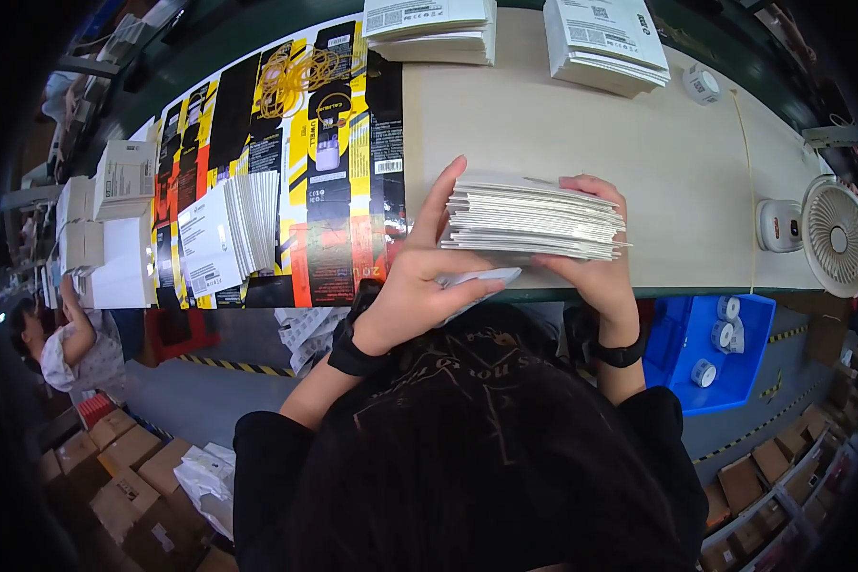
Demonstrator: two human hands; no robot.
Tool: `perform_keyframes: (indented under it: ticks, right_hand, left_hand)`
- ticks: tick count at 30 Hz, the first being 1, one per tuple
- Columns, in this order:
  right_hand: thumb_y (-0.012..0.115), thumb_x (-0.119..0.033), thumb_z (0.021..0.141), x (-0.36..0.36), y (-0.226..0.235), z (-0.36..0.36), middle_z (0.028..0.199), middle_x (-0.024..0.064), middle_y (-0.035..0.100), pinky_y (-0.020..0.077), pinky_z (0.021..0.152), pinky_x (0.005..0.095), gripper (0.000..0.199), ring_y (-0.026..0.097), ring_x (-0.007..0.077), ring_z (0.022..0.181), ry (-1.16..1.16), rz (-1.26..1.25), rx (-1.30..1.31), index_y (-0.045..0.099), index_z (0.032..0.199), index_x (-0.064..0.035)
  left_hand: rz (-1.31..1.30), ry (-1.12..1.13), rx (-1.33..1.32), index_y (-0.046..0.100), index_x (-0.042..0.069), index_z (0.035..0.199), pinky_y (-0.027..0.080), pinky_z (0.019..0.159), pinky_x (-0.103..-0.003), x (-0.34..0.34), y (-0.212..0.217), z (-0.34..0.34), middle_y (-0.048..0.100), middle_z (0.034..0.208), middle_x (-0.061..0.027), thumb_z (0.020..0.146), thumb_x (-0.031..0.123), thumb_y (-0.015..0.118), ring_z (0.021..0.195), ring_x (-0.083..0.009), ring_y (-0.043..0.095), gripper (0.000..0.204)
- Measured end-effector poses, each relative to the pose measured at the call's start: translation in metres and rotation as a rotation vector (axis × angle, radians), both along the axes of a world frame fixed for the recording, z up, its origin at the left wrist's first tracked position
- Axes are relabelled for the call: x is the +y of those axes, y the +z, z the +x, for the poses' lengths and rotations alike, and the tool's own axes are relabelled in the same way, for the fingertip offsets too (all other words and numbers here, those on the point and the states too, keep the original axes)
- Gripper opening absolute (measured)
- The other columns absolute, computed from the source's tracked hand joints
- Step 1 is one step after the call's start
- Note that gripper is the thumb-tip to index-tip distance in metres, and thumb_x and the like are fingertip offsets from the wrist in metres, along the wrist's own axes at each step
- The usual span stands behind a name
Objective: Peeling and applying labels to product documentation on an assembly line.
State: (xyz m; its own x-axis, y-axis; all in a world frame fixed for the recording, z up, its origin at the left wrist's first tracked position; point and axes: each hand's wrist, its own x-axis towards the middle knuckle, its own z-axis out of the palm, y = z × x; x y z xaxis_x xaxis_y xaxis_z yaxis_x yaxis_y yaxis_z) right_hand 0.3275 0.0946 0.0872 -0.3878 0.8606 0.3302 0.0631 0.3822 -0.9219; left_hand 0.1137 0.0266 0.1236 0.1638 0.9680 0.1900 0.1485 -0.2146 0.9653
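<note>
Worktable (582, 133): pale top, filling the upper centre and right of the frame.

Printed carton sheets (286, 162): black, yellow and orange flat blanks laid side by side over the table's left part; a fanned stack of white cards (231, 229) and a tangle of rubber bands (300, 69) lie on them.

Stack of white leaflets (534, 221): centre of frame, at the table's near edge, long axis running left to right, held between both hands.

Left hand (419, 276): at the stack's left end, thumb raised along that end, fingers curled beneath, also pinching a loose leaflet (477, 282) under the stack.

Right hand (596, 257): at the stack's right end, fingers over the top and thumb below, clamping it. Both hands touch the stack; neither is nearer.

Further leaflet piles (601, 43): top edge of frame.

Small fan (834, 236): far right.

Blue bin (710, 348): lower right, holding tape rolls.
</note>
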Motion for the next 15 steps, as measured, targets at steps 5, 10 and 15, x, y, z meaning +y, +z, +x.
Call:
perform_keyframes:
  ticks: [5, 10, 15]
  right_hand:
    - [0.074, -0.005, 0.061, -0.001, -0.01, -0.004, 0.103, 0.0068, 0.046, 0.0259, 0.105, 0.0417, 0.055, 0.049, 0.0196, 0.096, -0.024, 0.009, 0.061, 0.044, 0.107, -0.0054]
    - [0.073, -0.005, 0.062, -0.003, -0.004, -0.007, 0.105, 0.0074, 0.045, 0.0305, 0.102, 0.0372, 0.056, 0.049, 0.02, 0.099, -0.02, 0.034, 0.038, 0.043, 0.109, -0.0054]
    - [0.074, -0.004, 0.061, -0.003, 0.004, 0.0, 0.107, 0.0077, 0.045, 0.0355, 0.094, 0.0313, 0.059, 0.048, 0.0203, 0.102, -0.011, -0.068, 0.042, 0.042, 0.11, -0.0054]
  left_hand:
    - [0.239, 0.145, 0.425, 0.066, 0.002, 0.086, 0.027, 0.103, -0.04, -0.017, 0.05, 0.012, 0.024, 0.141, -0.0207, 0.063, 0.005, 0.069, 0.127, -0.0322, 0.033, 0.023]
    - [0.562, -0.057, 1.232, 0.058, 0.005, 0.077, 0.023, 0.105, -0.047, -0.004, 0.03, 0.03, 0.031, 0.137, -0.0231, 0.063, 0.011, 0.064, 0.127, -0.0355, 0.033, 0.016]
    - [0.647, -0.014, 1.058, 0.048, 0.005, 0.065, 0.02, 0.104, -0.052, 0.005, 0.052, 0.028, 0.033, 0.135, -0.0238, 0.062, 0.015, 0.061, 0.127, -0.0385, 0.031, 0.017]
